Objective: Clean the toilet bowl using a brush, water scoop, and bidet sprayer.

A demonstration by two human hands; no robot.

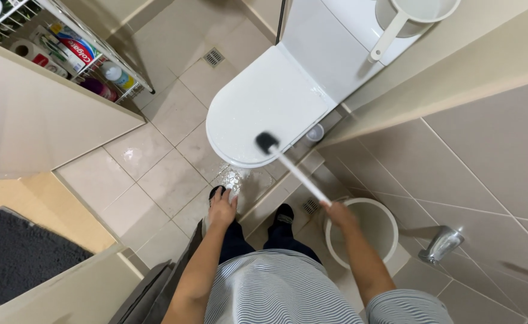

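Toilet [264, 111] stands ahead, white lid down | white bucket [369, 225] sits on the floor tiles [156, 174] at right | toilet brush [294, 168] slants over the lid's front edge; right hand [338, 213] has fingers clamped on its handle | left hand [222, 209] hangs low; fingers together, curled round something small, unclear what

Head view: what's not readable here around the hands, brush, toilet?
- Right hand grip on the white brush handle: fingers face away, handle end hidden in the fist.
- Left hand: a small whitish thing shows at its fingertips, too small to identify.
- Toilet bowl: covered by the closed lid.
- Bucket contents: arm covers part.
- Dark brush head: bristles blurred.
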